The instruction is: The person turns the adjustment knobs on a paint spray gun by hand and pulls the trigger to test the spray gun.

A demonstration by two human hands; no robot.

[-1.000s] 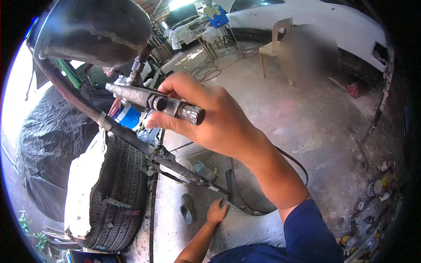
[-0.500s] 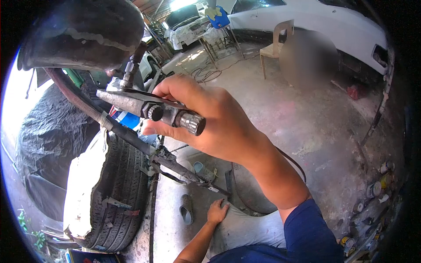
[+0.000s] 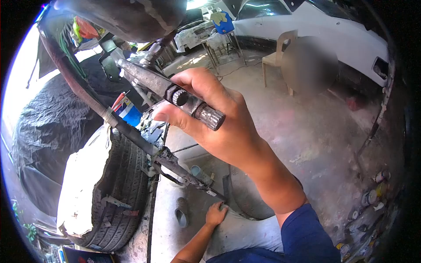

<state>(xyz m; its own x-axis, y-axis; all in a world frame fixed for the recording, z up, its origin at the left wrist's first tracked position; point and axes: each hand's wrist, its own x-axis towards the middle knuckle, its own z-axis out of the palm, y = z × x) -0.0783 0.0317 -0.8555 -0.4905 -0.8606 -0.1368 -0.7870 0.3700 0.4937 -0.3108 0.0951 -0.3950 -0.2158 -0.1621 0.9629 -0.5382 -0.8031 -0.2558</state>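
Note:
My right hand (image 3: 219, 109) is closed round a metal spray gun (image 3: 147, 76), raised in the upper middle of the view. The gun's two ridged knobs point back toward me, and its dark, stained cup (image 3: 136, 15) sits above the body, cut off by the top edge. The gun's handle and trigger are mostly hidden behind my fingers and palm. Low in the middle, my left hand (image 3: 216, 214) holds nothing and lies on the grey trouser leg (image 3: 245, 230) at my knee, fingers partly out of sight.
A slanting metal bar (image 3: 136, 138) crosses in front of a tyre (image 3: 118, 197) on the left. Dark sheeting (image 3: 52, 118) covers a bulky shape behind. A plastic chair (image 3: 274, 57), a white car body (image 3: 280, 26) and a blue container (image 3: 223, 24) stand farther back. Cans (image 3: 369, 197) line the right side.
My right hand has carried the spray gun to the right, and its cup has risen toward the top edge. The view has shifted slightly. My left hand stays on the knee.

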